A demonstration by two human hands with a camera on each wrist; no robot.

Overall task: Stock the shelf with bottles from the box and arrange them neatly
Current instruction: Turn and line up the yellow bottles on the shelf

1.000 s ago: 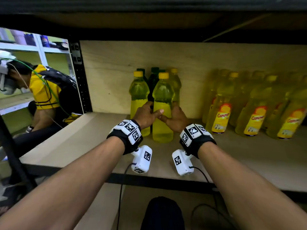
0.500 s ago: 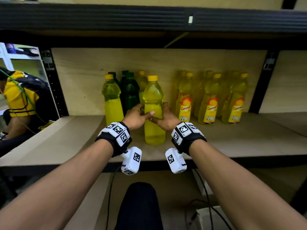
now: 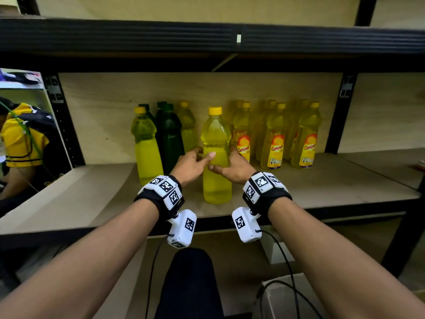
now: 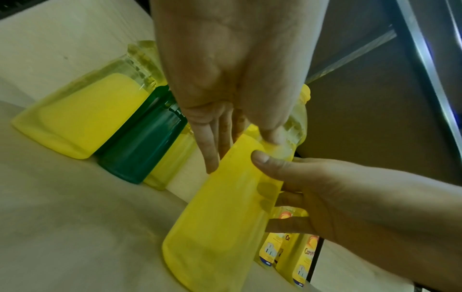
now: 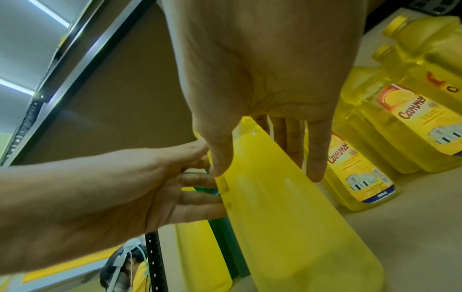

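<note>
An unlabelled yellow bottle (image 3: 216, 180) with a yellow cap stands upright on the wooden shelf (image 3: 322, 187), near its front edge. My left hand (image 3: 194, 161) grips its left side, thumb across the front. My right hand (image 3: 232, 168) grips the right side at the same height, thumb also on the front. In the left wrist view my left hand (image 4: 225, 79) has its fingers down the bottle (image 4: 220, 227). In the right wrist view my right hand (image 5: 262, 79) straddles the bottle (image 5: 287, 227). Behind stand another plain yellow bottle (image 3: 147, 153), dark green bottles (image 3: 170, 139) and labelled yellow bottles (image 3: 276, 143).
The black beam of the upper shelf (image 3: 207, 35) hangs overhead and a black upright (image 3: 337, 116) stands at the right. A person in a yellow shirt (image 3: 20, 139) sits beyond the left end. An open cardboard box (image 3: 287, 295) with cables lies below.
The held bottle has moved right, away from the plain yellow bottle and toward the labelled ones. Both hands went with it, keeping their grip.
</note>
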